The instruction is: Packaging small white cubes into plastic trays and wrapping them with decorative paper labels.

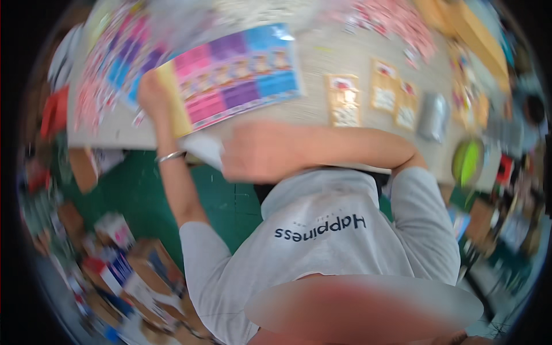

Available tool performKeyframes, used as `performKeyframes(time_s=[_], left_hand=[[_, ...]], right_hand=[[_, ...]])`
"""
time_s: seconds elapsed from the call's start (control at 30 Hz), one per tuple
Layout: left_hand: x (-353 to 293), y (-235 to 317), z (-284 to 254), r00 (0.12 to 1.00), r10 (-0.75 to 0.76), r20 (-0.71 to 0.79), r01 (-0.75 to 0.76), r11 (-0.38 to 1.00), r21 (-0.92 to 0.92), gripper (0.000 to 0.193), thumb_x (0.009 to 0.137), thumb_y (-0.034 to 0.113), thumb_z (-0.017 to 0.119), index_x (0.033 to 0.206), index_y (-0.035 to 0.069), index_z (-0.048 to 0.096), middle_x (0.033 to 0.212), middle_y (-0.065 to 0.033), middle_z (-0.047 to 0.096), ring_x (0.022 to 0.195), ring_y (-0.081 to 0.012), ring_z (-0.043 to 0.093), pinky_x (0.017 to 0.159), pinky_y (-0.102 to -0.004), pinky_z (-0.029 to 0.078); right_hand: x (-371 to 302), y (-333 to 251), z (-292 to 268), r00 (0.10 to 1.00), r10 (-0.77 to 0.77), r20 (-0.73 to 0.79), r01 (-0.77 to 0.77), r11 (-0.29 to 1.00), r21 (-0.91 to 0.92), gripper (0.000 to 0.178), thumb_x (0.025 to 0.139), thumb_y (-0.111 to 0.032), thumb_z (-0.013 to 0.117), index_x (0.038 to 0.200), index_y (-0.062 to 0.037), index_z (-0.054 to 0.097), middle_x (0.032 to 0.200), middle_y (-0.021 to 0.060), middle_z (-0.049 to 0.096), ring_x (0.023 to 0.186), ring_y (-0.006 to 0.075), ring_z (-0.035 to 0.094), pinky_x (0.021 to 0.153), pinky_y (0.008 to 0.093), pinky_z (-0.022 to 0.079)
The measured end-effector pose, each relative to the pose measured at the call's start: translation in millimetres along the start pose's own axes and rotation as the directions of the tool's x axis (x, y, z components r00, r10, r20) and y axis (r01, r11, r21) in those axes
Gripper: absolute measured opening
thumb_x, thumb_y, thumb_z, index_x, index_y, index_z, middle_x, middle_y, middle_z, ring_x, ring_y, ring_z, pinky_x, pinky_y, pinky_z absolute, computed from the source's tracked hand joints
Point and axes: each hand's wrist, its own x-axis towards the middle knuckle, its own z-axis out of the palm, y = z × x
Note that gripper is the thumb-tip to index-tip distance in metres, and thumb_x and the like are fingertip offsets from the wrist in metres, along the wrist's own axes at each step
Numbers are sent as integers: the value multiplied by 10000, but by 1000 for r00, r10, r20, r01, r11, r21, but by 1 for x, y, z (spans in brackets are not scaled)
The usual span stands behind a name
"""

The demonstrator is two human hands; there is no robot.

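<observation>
My left hand (152, 95) is closed on the left edge of a printed card sheet (233, 75) with a yellow margin and pink, purple and blue blocks. The sheet has a shiny clear cover and tilts up to the right over the table. My right arm crosses in front of my body. At its end my right hand (256, 150), smeared by motion, is closed around a thin white piece (204, 148), which sticks out to the left just below the sheet's lower edge. What the white piece is, I cannot tell.
Small yellow packets (344, 100) lie right of the sheet, near a grey cylinder (433, 118) and a green oval thing (467, 161). Pink-and-white pieces (397, 26) are heaped at the back. More coloured strips (123, 54) lie at left. Cardboard boxes (152, 267) stand on the green floor.
</observation>
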Motion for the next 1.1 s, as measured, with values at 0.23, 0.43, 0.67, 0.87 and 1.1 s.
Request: performKeyframes(time_s=[0.23, 0.43, 0.67, 0.87, 1.1], left_hand=[[-21, 235, 36, 869, 459, 185, -459, 887, -46, 429, 1001, 251, 545, 1316, -40, 546, 1206, -228, 637, 1117, -358, 602, 950, -446, 459], [-137, 466, 68, -17, 658, 753, 337, 713, -615, 572, 833, 418, 778, 1199, -9, 673, 1035, -84, 722, 912, -133, 678, 764, -264, 497], [-195, 570, 185, 158, 396, 904, 305, 852, -426, 330, 860, 316, 783, 924, -3, 729, 619, -6, 631, 529, -64, 576, 520, -227, 452], [-211, 589, 219, 245, 282, 927, 313, 882, -351, 368, 820, 379, 801, 893, 24, 736, 605, -31, 644, 503, -81, 581, 497, -241, 449], [-223, 590, 223, 263, 241, 934, 258, 915, -309, 386, 815, 405, 813, 854, 31, 727, 605, -4, 627, 503, -41, 530, 474, -210, 408]], right_hand=[[-253, -65, -81, 535, 808, -247, -488, 534, 690, 255, 822, 2, 775, 1028, -56, 636, 868, 5, 659, 799, 113, 666, 665, 256, 522], [-394, -84, -76, -5, 912, -410, -199, 401, 894, 227, 831, 12, 769, 995, -58, 628, 855, -27, 643, 722, 42, 611, 617, 179, 490], [-513, -42, -52, -524, 740, -421, -252, 338, 907, 264, 812, -46, 804, 1012, -9, 636, 795, 4, 650, 636, 42, 575, 545, 178, 437], [-551, -8, -42, -534, 750, -391, -255, 299, 920, 329, 774, -85, 850, 1017, -11, 640, 777, -4, 662, 617, 36, 567, 521, 172, 405], [-563, -1, -32, -516, 763, -389, -229, 314, 921, 334, 771, -103, 858, 1016, -23, 647, 784, -8, 667, 620, 25, 558, 520, 167, 390]])
